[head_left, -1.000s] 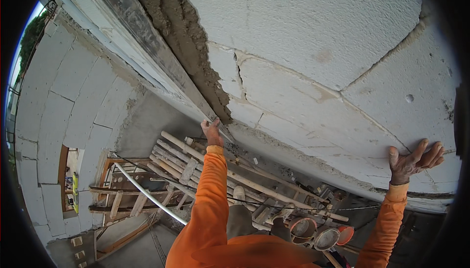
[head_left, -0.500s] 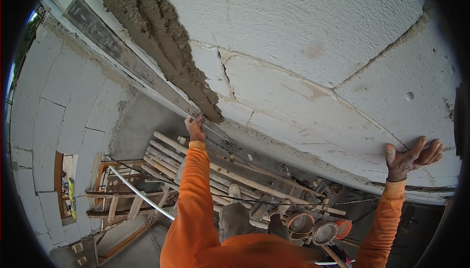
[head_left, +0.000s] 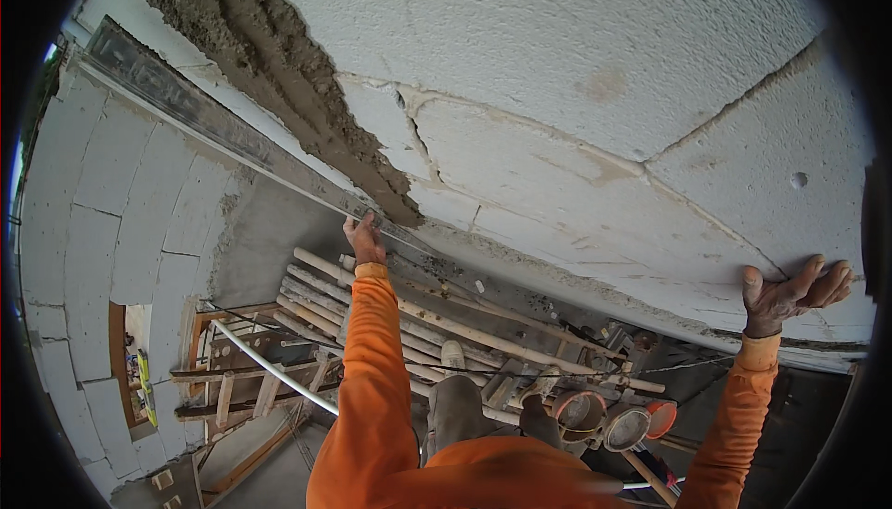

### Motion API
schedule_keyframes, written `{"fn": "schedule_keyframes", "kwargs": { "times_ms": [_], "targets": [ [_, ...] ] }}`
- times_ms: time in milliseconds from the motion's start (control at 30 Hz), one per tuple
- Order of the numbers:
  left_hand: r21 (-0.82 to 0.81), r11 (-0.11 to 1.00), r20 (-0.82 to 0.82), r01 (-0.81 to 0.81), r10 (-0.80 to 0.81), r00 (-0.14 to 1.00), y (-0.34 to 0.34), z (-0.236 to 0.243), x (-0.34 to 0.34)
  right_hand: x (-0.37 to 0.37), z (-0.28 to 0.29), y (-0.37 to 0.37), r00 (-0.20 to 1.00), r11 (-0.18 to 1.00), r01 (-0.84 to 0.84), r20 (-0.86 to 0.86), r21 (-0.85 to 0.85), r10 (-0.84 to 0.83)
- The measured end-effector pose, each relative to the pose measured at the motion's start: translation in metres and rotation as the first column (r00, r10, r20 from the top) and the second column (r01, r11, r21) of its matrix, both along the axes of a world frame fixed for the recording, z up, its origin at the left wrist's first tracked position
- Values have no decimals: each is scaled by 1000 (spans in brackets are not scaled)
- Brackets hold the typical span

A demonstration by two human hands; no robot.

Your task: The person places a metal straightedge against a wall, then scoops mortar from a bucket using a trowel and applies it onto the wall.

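A wall of pale blocks (head_left: 557, 63) filled the upper part of my view, and down its left side ran a rough strip of brown mortar (head_left: 279, 72). To the left of the mortar, slanting almost alongside it, lay the long grey bar (head_left: 214, 123), with a pale band of block showing between the two for most of their length. Near the mortar's lower end I had my left hand (head_left: 366, 239) on the bar, thumb and fingers clamped on it towards its lower end; whether the bar touched the mortar down there, I couldn't tell. Well to the right of the mortar, I held my right hand (head_left: 790, 300) against the blocks, thumb apart from the fingers and nothing gripped. Both arms were in orange sleeves (head_left: 376, 370). Below the mortar lay a heap of long poles (head_left: 446, 321), and farther down to its right stood three buckets (head_left: 662, 416), close together. Left of the mortar, beyond the bar, rose a second block wall (head_left: 93, 249), with a yellow tool (head_left: 146, 388) upright in its opening
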State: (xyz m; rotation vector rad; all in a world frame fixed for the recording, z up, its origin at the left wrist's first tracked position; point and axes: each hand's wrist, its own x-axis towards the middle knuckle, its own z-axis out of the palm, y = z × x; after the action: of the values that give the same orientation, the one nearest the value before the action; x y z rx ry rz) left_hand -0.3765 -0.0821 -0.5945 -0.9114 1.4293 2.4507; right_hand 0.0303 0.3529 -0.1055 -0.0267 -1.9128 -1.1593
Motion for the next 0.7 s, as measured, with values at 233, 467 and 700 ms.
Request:
{"fn": "schedule_keyframes", "kwargs": {
  "times_ms": [233, 467, 700],
  "targets": [
    [48, 999, -88, 24, -19, 996, 22, -19, 26, 3, -2, 2, 1000, 1000, -14, -1, -12, 14],
    [78, 997, -24, 15, -13, 1000, 19, 10, 26, 8, -6, 7, 1000, 1000, 17, -3, -24, -17],
    [77, 986, -112, 149, -140, 984, 19, 0, 99, 6, -9, 8, 999, 999, 28, -35, -31, -29]
  ]
}}
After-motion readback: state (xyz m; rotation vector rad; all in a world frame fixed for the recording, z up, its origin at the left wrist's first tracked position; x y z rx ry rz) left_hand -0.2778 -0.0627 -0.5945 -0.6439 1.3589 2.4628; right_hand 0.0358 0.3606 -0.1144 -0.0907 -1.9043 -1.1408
